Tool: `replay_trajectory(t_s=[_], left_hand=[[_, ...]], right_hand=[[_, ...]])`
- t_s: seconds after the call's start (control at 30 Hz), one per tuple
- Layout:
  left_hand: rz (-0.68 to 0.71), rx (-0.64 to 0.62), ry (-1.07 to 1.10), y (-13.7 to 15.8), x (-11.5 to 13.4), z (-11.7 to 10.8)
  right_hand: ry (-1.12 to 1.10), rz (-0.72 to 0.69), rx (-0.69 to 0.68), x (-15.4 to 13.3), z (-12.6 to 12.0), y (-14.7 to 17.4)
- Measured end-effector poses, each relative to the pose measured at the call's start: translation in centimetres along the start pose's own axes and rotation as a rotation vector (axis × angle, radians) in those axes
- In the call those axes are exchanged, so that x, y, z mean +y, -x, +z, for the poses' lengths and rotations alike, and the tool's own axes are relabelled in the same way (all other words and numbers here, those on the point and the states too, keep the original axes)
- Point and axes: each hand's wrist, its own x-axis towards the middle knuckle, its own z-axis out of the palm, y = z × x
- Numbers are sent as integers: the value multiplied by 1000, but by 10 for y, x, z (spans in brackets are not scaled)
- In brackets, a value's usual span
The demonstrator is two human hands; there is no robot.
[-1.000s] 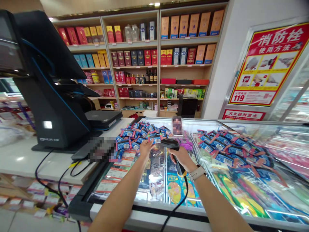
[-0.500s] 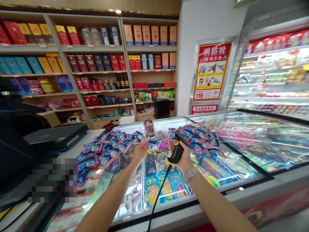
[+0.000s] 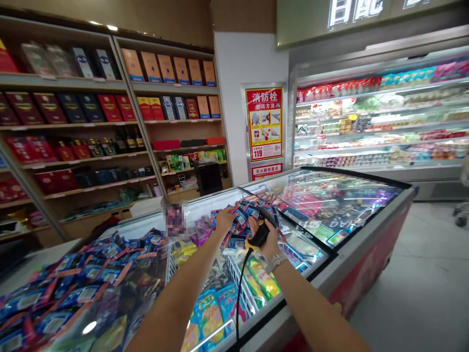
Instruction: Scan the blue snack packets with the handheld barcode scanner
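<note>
My right hand [image 3: 270, 241] is wrapped around a black and yellow barcode scanner [image 3: 259, 234], whose cord [image 3: 241, 288] hangs down over the freezer. The scanner's head is over the right-hand pile of small blue and pink packets [image 3: 239, 242]. At the left edge of that pile, the fingers of my left hand [image 3: 224, 221] are closed on a blue packet [image 3: 240, 215]; the fingertips are partly hidden. A larger pile of the same packets [image 3: 86, 278] spreads over the glass to the left. A watch [image 3: 275, 263] is on my right wrist.
The chest freezer [image 3: 289, 320] has bagged frozen goods under its glass lids. Shelves of boxed bottles [image 3: 164, 67] line the back left. A red fire-hydrant notice [image 3: 264, 123] hangs on the wall, and a lit display fridge [image 3: 381, 122] stands at the right.
The view has turned to the right. My left hand has moved from between the two piles to the right-hand pile. The scanner is still in my right hand, close to that pile.
</note>
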Motion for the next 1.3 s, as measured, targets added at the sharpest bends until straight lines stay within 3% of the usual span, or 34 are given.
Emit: replay_trajectory(t_s=[0.13, 0.37, 0.6, 0.77, 0.87, 1.0, 1.1, 1.2, 1.3], left_hand=[[23, 20, -27, -7, -7, 10], [-5, 20, 125, -10, -14, 15], [35, 103, 69, 2, -13, -9], [86, 137, 107, 50, -44, -71], [63, 204, -53, 88, -75, -130], [-31, 318, -349, 129, -111, -210], [-87, 397, -503, 154, -135, -252], [-148, 461, -561, 170, -156, -270], [-194, 479, -610, 173, -173, -270]], right_hand=[[1, 38, 31, 6, -6, -12], [52, 9, 72, 7, -9, -13], [51, -30, 67, 8, -10, -16], [134, -254, 119, 14, -11, -5], [146, -297, 2, 29, -2, 6], [132, -128, -131, 80, 29, 22], [157, 81, -209, 136, 56, 37], [166, 265, -217, 189, 74, 53], [149, 376, -200, 228, 81, 63]])
